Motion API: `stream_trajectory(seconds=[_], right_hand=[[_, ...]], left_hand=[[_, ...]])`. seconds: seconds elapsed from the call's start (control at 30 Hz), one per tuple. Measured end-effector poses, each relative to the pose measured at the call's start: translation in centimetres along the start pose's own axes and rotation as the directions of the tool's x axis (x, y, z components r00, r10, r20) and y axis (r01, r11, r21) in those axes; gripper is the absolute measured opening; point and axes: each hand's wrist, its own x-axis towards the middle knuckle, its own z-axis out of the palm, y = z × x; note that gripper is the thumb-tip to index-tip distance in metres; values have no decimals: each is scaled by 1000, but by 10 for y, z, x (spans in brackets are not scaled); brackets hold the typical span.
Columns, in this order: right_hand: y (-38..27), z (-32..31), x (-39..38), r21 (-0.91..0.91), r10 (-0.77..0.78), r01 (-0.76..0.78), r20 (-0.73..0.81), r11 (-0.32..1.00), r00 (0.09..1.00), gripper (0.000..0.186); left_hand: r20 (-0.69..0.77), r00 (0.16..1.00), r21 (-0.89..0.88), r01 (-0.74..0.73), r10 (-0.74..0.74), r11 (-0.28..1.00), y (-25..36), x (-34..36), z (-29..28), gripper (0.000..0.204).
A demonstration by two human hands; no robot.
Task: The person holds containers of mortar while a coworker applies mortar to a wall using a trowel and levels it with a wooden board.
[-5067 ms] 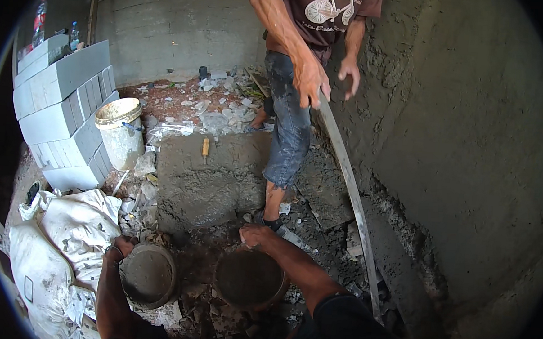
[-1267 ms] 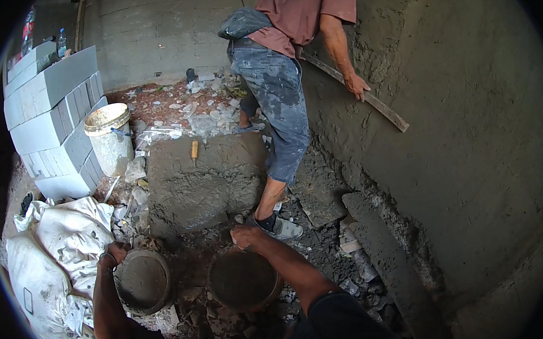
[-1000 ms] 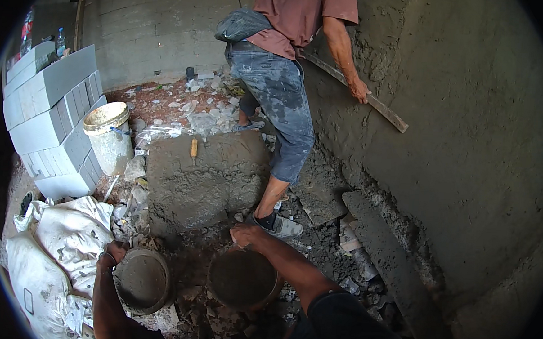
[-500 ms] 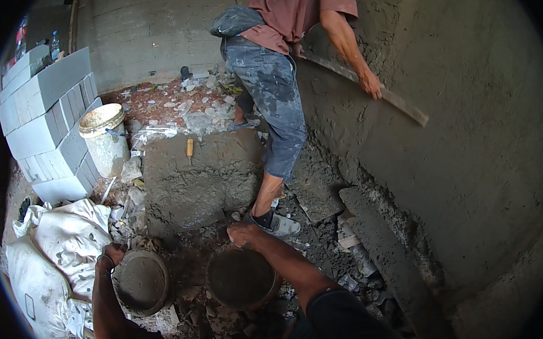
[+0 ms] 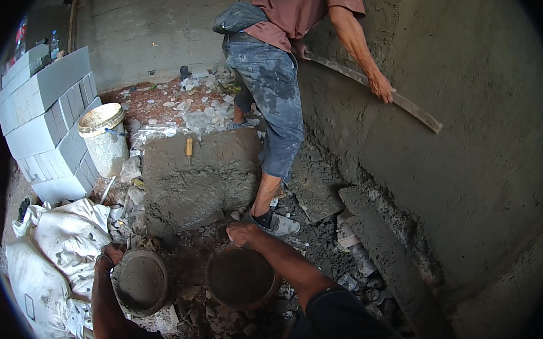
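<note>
Fingers closed at two buckets, one per hand

Step in hand, as judged: gripping and steadying a pair of loaded buckets, with no lift evident. Next move, if a lift: would call for a firm hold on both sides and level raising, to avoid slopping wet contents.

Left hand (image 5: 112, 254): fingers curled tight at the far-left edge of a round, grey, mortar-smeared bucket (image 5: 143, 254), just right of and below the knuckles. Right hand (image 5: 239, 233): likewise curled, at the far edge of a second round bucket, brown-rimmed and filled with dark grey mix (image 5: 275, 286), just on the near side of the fingers. No opening visible in either grip. Fingertips hidden; cannot tell whether on rim or handle.

Left of left fingers: dirt-spotted, rumpled white sacks (image 5: 62, 237). Well beyond the same fingers: tall whitish, plaster-stained bucket (image 5: 109, 153). Beyond and between both hands: broad bed of wet grey mortar (image 5: 202, 178), with a slim yellow-handled tool (image 5: 189, 147) lying at the far part. Just beyond right fingers: grey shoe (image 5: 283, 225) of a co-worker in a dull red shirt (image 5: 290, 12), holding a long straight greyish bar (image 5: 415, 110) along a grey plastered wall (image 5: 471, 150).
</note>
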Motion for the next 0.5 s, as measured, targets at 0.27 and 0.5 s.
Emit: stream_trajectory(seconds=[0.27,0.5], right_hand=[[17,0,-30,-107,123,-119,32,987,992,20],[-86,-63,-11,-15,321,-324,-98,946,942,22]], left_hand=[[64,998,-20,-7,8,1000,32,14,5,41],[48,999,20,14,-15,1000,-4,7,2,43]])
